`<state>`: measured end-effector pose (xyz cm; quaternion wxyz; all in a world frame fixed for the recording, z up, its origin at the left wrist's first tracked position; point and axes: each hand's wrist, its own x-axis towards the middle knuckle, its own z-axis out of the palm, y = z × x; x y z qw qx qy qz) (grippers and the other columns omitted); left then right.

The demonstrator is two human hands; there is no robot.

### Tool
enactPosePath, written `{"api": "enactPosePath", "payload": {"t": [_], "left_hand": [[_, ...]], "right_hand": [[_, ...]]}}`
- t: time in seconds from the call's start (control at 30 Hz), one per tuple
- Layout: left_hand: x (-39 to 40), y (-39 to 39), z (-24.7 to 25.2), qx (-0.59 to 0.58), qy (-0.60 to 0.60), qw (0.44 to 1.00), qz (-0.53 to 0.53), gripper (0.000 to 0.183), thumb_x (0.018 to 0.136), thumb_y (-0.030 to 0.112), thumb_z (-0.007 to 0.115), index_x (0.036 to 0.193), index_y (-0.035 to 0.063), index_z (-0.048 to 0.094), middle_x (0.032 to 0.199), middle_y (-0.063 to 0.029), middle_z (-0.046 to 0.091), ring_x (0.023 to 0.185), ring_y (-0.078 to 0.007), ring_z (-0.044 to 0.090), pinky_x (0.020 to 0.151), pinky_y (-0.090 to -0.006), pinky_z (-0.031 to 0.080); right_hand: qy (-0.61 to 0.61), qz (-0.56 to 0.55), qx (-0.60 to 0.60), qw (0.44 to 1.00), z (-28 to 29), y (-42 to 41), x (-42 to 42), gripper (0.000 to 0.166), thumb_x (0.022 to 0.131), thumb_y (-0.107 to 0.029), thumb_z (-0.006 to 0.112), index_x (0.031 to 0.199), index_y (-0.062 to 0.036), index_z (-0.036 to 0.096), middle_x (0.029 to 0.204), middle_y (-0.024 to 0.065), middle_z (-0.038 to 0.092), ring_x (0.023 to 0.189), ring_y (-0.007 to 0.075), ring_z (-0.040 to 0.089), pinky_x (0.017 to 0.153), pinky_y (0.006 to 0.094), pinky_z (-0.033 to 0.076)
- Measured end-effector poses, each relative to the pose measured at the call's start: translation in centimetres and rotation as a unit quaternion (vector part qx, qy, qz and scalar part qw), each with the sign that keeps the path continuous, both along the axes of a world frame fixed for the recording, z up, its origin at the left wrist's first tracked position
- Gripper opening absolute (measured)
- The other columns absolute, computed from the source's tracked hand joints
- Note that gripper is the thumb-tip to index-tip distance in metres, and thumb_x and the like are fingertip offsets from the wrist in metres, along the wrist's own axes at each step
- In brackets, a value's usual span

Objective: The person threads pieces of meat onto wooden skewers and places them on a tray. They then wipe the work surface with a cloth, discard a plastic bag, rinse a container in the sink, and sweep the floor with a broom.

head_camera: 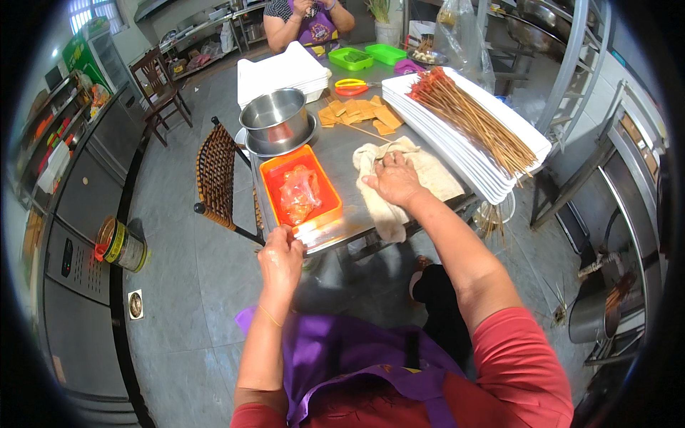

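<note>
My right hand [396, 179] lies palm down, fingers spread, on a crumpled cream cloth [436, 171] at the front of the metal table [350, 200]. My left hand [282, 257] touches the near left corner of an orange plastic tray [329, 214], by the table's edge. Whether its fingers close on the rim is hidden. Inside the tray rests a clear plastic bag [299, 192] with orange-red contents. Beyond the cloth lie a thin stick [366, 131] and flat tan pieces of food [358, 111]. To the right, skewers with red food at the tips [471, 117] rest on stacked white trays [519, 131].
A steel pot [275, 115] sits in a steel basin behind the orange tray. White containers [281, 75], scissors [353, 87] and green trays [350, 60] stand farther back. Opposite me is a person in a purple apron [318, 32]. A woven-back chair [217, 176] adjoins the table's left side.
</note>
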<state>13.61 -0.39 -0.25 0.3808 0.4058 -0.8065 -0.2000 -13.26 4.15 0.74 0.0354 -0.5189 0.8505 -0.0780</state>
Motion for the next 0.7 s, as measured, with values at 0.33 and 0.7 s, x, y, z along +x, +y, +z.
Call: {"api": "enactPosePath", "payload": {"t": [0.33,0.7], "left_hand": [[-0.7,-2.3,-0.4,-0.073,-0.078,0.994,0.008,0.011,0.076,0.013,0.051,0.078,0.0027,0.052,0.076,-0.0218,0.058,0.072,-0.04,0.056,0.066,-0.047,0.045],[-1.8,-4.0,-0.4,-0.068,-0.092,0.992,0.052,0.014,0.076,0.015,0.052,0.079,0.0024,0.056,0.077,-0.0226,0.06,0.074,-0.0398,0.059,0.067,-0.0466,0.047]], "right_hand": [[0.024,0.122,-0.02,0.992,-1.8,4.3,2.4,0.065,0.084,-0.055,0.039,0.123,-0.0038,0.048,0.137,0.0206,0.03,0.13,0.036,0.02,0.106,0.0453,0.014],[0.019,0.306,-0.226,0.925,-2.8,6.2,9.3,0.042,0.068,-0.031,0.065,0.101,-0.0073,0.058,0.115,0.0188,0.049,0.113,0.0406,0.04,0.096,0.0501,0.03]]}}
